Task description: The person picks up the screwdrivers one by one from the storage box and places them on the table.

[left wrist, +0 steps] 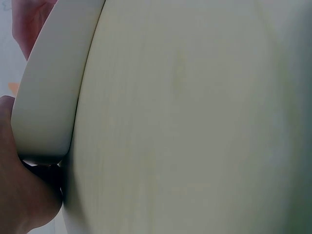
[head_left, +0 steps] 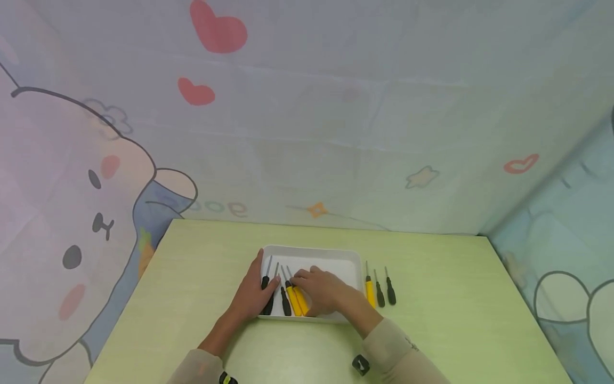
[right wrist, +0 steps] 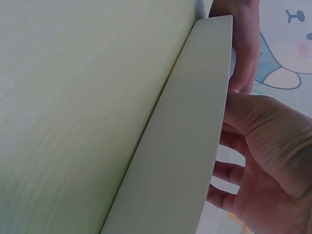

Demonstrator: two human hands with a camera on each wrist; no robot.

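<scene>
A white tray [head_left: 336,258] holds a row of screwdrivers with black or yellow handles. My left hand [head_left: 250,292] grips the tray's left side, its thumb reaching over the inside above a black screwdriver [head_left: 268,306]. In the left wrist view, that hand [left wrist: 24,195] is against the tray's corner. My right hand [head_left: 323,290] reaches over the near wall and holds a yellow screwdriver [head_left: 302,303], thumb by the handle end and fingers toward the shaft. Beside it lie another yellow screwdriver [head_left: 292,300] and a black one [head_left: 285,303]. The tray wall hides the right fingertips in the right wrist view.
Right of the tray, a yellow screwdriver [head_left: 369,290] and two black screwdrivers [head_left: 380,296] [head_left: 390,293] lie on the pale green-yellow table [head_left: 441,298]. A printed curtain [head_left: 307,133] hangs behind the table. A small black object [head_left: 361,365] is near the right sleeve.
</scene>
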